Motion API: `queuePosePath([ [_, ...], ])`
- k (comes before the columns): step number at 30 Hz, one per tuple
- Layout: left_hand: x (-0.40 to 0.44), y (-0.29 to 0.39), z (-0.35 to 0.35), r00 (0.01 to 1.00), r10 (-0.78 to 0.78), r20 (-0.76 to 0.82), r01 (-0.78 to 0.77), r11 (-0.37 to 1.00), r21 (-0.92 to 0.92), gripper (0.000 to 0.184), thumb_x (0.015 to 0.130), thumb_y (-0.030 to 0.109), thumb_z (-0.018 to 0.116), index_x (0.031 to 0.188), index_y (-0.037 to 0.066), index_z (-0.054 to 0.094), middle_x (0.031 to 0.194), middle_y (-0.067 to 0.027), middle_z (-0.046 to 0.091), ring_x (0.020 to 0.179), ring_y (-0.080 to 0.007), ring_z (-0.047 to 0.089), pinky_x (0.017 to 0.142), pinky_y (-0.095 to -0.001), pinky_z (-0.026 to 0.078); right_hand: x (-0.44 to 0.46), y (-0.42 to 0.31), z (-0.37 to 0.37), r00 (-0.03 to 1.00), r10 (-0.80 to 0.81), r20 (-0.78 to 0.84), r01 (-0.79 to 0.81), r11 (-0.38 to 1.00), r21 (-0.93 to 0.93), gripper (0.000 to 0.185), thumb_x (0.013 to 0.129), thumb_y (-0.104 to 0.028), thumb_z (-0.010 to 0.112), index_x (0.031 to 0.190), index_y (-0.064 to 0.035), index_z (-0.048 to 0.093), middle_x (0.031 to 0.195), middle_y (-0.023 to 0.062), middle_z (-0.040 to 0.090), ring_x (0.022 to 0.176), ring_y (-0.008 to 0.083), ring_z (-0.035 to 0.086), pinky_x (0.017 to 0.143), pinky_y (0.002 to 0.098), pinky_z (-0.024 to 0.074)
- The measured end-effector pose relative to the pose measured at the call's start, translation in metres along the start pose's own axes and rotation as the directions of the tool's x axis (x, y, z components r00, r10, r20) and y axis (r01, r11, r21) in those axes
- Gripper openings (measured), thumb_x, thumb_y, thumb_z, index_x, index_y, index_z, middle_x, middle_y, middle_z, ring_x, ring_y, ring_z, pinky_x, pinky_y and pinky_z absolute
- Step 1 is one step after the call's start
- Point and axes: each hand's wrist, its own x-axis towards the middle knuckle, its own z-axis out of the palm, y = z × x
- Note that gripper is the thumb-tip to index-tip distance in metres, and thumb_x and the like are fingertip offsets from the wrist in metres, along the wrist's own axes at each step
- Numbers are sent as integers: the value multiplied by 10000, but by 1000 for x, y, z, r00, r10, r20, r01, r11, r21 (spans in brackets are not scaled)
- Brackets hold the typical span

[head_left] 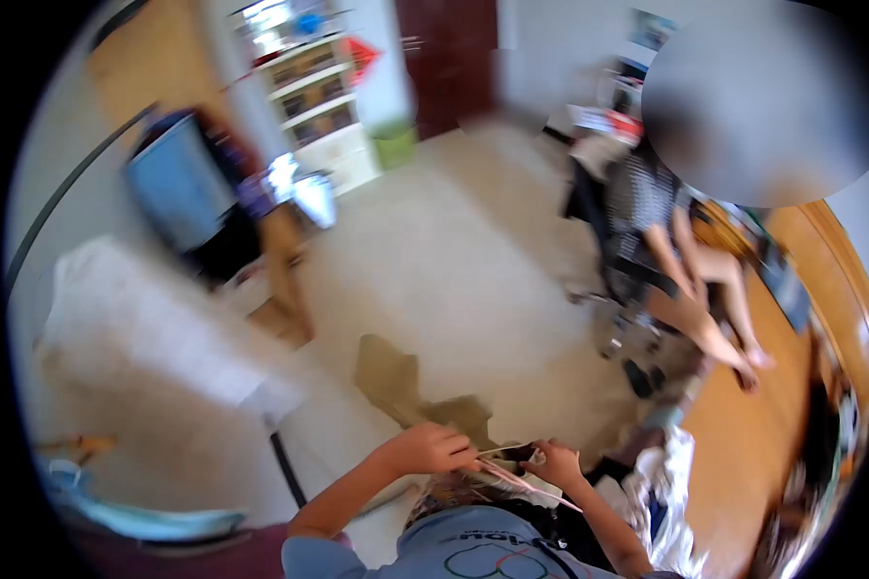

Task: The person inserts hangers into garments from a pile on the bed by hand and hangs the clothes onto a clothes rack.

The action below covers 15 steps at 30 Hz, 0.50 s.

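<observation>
In the head view, my left hand (pixel 438 448) is closed on thin pinkish strands (pixel 514 478), which look like cords or strips. They trail from its fingers down to the right, below my right hand. My right hand (pixel 554 464) is curled, with thumb and fingers close together on the end of a thin pale strand (pixel 500 449) that spans the gap between both hands. Both hands are raised in front of my blue-grey shirt (pixel 483 545). Something dark lies near the right fingertips, too blurred to name.
A person (pixel 637 212) sits on an office chair at the right, feet on a wooden surface (pixel 743 434). Brown cardboard-like pieces (pixel 391 372) lie on the floor. White shelves (pixel 314 96) and a green bin (pixel 393 145) stand at the back. A white-covered bulk (pixel 154 318) is at left.
</observation>
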Motion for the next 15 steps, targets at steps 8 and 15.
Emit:
queuePosePath([
  [8, -123, -19, -69, 879, -456, -140, 473, 797, 374, 180, 660, 247, 600, 663, 110, 484, 568, -6, 360, 492, -125, 430, 380, -239, 333, 179, -154, 57, 905, -425, -10, 405, 870, -280, 423, 509, -230, 687, 868, -163, 475, 969, 57, 411, 911, 234, 446, 830, 525, 261],
  [15, -235, -24, -64, 328, -924, -196, 894, 237, 380, 103, 698, 146, 523, 796, 146, 552, 716, -44, 540, 633, -219, 532, 502, -336, 424, 307, -264, 27, 772, -616, -160, 595, 787, -163, 449, 541, -219, 652, 937, -154, 451, 1004, 78, 404, 984, 254, 394, 802, 550, 284],
])
